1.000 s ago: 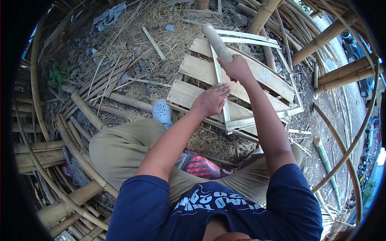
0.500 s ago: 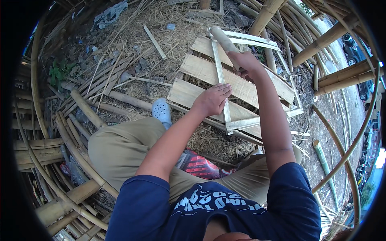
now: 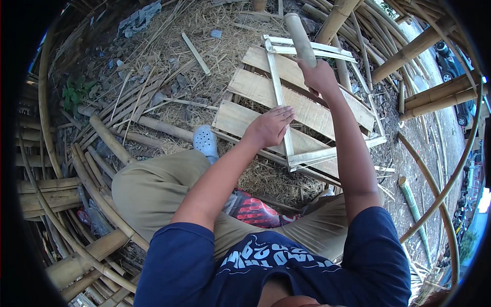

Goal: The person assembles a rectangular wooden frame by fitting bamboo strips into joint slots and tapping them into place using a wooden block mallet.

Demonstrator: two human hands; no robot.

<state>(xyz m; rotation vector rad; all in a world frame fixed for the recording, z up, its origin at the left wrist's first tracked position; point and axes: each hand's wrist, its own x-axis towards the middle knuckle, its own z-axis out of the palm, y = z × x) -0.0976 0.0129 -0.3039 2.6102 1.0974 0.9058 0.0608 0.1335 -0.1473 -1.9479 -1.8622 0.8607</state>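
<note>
A frame of pale thin strips (image 3: pixel 277 92) lies tilted on a slatted wooden pallet-like platform (image 3: pixel 312 109). My left hand (image 3: pixel 268 127) rests across the frame's left strip, fingers stretched out flat over it and the thumb toward its lower part. My right hand (image 3: pixel 320 78) is closed round the near end of a thick, round, light-brown club (image 3: pixel 299 38), which looks like bamboo or wood. The club points away from me, raised over the frame's far side. Part of the frame's right side is hidden behind my right forearm.
A blue clog (image 3: pixel 205 142) stands left of the platform. Bamboo poles (image 3: pixel 110 137) and loose strips lie on straw-littered ground at left. Thick bamboo posts (image 3: pixel 340 20) rise at the far right, with a green pole (image 3: pixel 414 217) nearer. Parked vehicles (image 3: pixel 450 66) show beyond.
My right hand has moved up and away with the club, which now stands further to the right and farther out. My left hand stays on the strip.
</note>
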